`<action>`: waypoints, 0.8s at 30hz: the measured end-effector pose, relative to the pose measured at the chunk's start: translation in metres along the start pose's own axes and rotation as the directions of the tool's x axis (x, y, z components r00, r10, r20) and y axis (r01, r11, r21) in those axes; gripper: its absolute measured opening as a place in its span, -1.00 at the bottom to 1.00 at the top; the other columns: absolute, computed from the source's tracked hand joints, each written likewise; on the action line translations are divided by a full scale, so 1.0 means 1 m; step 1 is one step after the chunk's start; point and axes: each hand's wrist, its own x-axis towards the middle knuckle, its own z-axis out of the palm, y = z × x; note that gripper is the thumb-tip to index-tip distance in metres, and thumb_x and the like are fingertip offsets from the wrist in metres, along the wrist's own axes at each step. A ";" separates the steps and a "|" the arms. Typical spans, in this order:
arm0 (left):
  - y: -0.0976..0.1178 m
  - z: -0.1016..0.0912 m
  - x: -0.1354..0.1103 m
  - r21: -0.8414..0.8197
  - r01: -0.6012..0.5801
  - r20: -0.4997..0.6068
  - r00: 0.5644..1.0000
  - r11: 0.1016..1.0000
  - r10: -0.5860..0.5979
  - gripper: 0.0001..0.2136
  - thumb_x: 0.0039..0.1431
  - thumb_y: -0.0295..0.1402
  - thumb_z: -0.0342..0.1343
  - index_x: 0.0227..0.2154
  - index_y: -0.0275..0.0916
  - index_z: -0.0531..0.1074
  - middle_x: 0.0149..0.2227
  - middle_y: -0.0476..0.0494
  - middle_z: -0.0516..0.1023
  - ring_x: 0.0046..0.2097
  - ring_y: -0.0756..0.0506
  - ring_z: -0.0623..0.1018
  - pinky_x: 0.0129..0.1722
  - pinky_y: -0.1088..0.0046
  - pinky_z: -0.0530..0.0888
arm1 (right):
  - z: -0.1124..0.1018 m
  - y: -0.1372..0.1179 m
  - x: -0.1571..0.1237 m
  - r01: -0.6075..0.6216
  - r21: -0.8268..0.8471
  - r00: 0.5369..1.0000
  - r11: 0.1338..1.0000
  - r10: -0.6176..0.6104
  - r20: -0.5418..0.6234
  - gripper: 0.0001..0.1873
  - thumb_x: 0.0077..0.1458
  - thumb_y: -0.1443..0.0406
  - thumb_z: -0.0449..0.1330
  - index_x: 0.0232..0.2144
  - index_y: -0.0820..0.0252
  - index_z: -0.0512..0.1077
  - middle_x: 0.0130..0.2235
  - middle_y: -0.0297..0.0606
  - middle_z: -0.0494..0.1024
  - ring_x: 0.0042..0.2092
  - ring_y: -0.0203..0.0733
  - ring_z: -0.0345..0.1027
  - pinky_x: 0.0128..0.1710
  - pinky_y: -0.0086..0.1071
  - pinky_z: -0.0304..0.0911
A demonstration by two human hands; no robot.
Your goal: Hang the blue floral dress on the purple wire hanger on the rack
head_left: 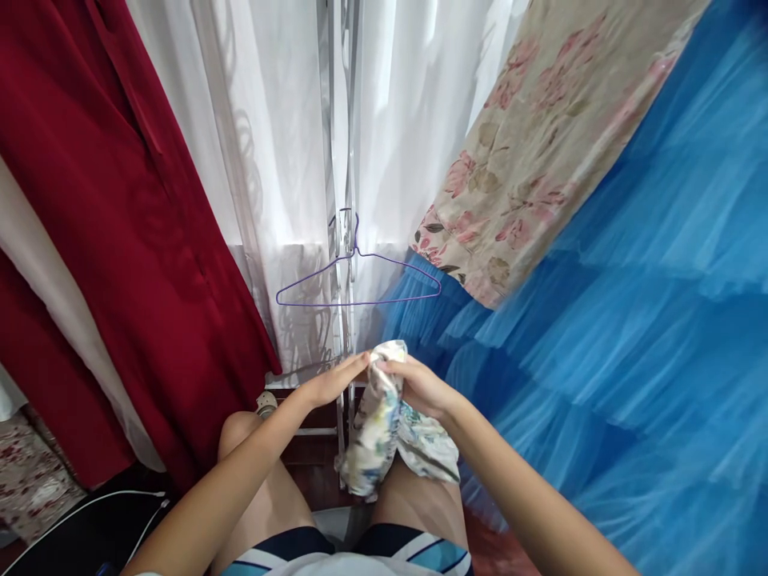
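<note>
A white cloth garment point(375, 436) with a blue, yellow and green floral print hangs bunched between my hands, above my lap. My right hand point(423, 388) is closed on its upper part, thumb pressed against the folds. From the other side, my left hand point(336, 380) has its fingers together, with the fingertips at the garment's upper left edge. My left thumb is hidden. The garment's lower end hangs in two parts, one falling over my right thigh. Beyond my hands, a purple wire hanger point(360, 303) hangs bare from a white metal rack post point(351, 144).
A long red garment point(150, 240) hangs at the left, and white curtains point(276, 120) cover the back. On the right hang a beige floral cloth point(528, 160) and a layered blue tulle skirt point(648, 336). A white cable point(90, 500) crosses a black surface at lower left.
</note>
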 end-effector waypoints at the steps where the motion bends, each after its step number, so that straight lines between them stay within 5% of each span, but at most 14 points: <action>1: -0.002 -0.002 -0.007 -0.051 0.043 0.086 0.996 0.998 -0.039 -0.47 0.34 0.06 -0.21 -0.21 -0.21 0.55 -0.26 -0.21 0.58 -0.13 -0.15 0.55 -0.08 0.28 0.47 | 0.000 -0.005 -0.003 -0.034 0.040 0.999 0.999 0.034 -0.001 -0.71 -0.11 0.16 0.40 -0.39 0.23 0.49 -0.43 -0.27 0.55 -0.40 -0.20 0.41 -0.30 -0.33 0.32; 4: 0.002 -0.005 -0.030 0.041 0.085 0.304 0.948 0.996 -0.093 -0.52 0.29 0.07 -0.09 -0.24 -0.21 0.56 -0.20 -0.20 0.58 -0.13 -0.15 0.55 -0.07 0.30 0.46 | -0.004 -0.023 -0.013 -0.131 -0.024 0.989 0.991 0.133 0.060 -0.69 -0.11 0.14 0.41 -0.44 0.26 0.49 -0.44 -0.26 0.55 -0.44 -0.22 0.40 -0.39 -0.38 0.31; 9: 0.027 -0.014 -0.060 0.446 -0.176 0.422 0.906 0.878 -0.033 -0.66 0.08 -0.08 0.25 -0.65 -0.19 0.43 -0.29 -0.18 0.58 0.01 -0.21 0.47 0.08 0.31 0.32 | -0.006 -0.059 -0.032 -0.103 -0.458 0.892 0.883 0.285 0.351 -0.73 0.01 0.15 0.34 -0.38 0.28 0.54 -0.42 -0.29 0.52 -0.40 -0.24 0.32 -0.36 -0.39 0.26; 12: 0.028 -0.040 -0.073 0.487 -0.145 0.368 0.928 0.862 -0.052 -0.76 0.05 -0.14 0.28 -0.61 -0.13 0.51 -0.27 -0.13 0.62 0.03 -0.19 0.46 0.16 0.29 0.23 | -0.009 -0.083 -0.041 -0.062 -0.630 0.824 0.774 0.395 0.405 -0.74 0.05 0.15 0.29 -0.37 0.27 0.55 -0.39 -0.28 0.50 -0.34 -0.21 0.31 -0.28 -0.35 0.27; 14: 0.022 -0.070 -0.081 0.554 -0.043 0.231 0.967 0.832 -0.104 -0.80 -0.02 -0.13 0.31 -0.61 -0.10 0.53 -0.34 -0.10 0.62 -0.03 -0.19 0.49 0.15 0.28 0.22 | -0.016 -0.095 -0.041 -0.025 -0.691 0.843 0.723 0.387 0.374 -0.75 0.04 0.15 0.30 -0.41 0.26 0.53 -0.43 -0.30 0.46 -0.37 -0.24 0.28 -0.33 -0.38 0.23; 17: 0.010 -0.125 -0.089 0.662 0.124 0.040 0.979 0.739 -0.200 -0.77 -0.02 -0.09 0.26 -0.62 -0.10 0.53 -0.50 -0.06 0.56 -0.24 -0.15 0.52 0.01 0.33 0.32 | -0.032 -0.097 -0.029 0.044 -0.734 0.925 0.678 0.251 0.287 -0.74 -0.06 0.18 0.38 -0.37 0.24 0.51 -0.45 -0.35 0.44 -0.43 -0.29 0.25 -0.44 -0.44 0.17; 20: 0.004 -0.175 -0.086 0.706 0.173 -0.080 0.983 0.686 -0.166 -0.74 0.08 -0.07 0.14 -0.47 -0.14 0.57 -0.39 -0.10 0.59 -0.25 -0.15 0.53 -0.11 0.39 0.39 | -0.048 -0.085 -0.004 0.099 -0.721 0.986 0.685 0.032 0.165 -0.55 -0.15 0.20 0.43 -0.18 0.22 0.48 -0.38 -0.33 0.48 -0.40 -0.26 0.32 -0.43 -0.45 0.22; 24: 0.000 -0.219 -0.055 0.698 0.151 -0.167 0.985 0.700 -0.046 -0.70 0.12 -0.11 0.08 -0.31 -0.22 0.57 -0.22 -0.14 0.60 -0.14 -0.19 0.52 -0.06 0.34 0.40 | -0.059 -0.067 0.041 0.202 -0.792 0.965 0.576 -0.253 0.062 -0.29 -0.08 0.21 0.37 0.15 0.16 0.35 -0.25 -0.30 0.55 -0.35 -0.20 0.38 -0.33 -0.36 0.34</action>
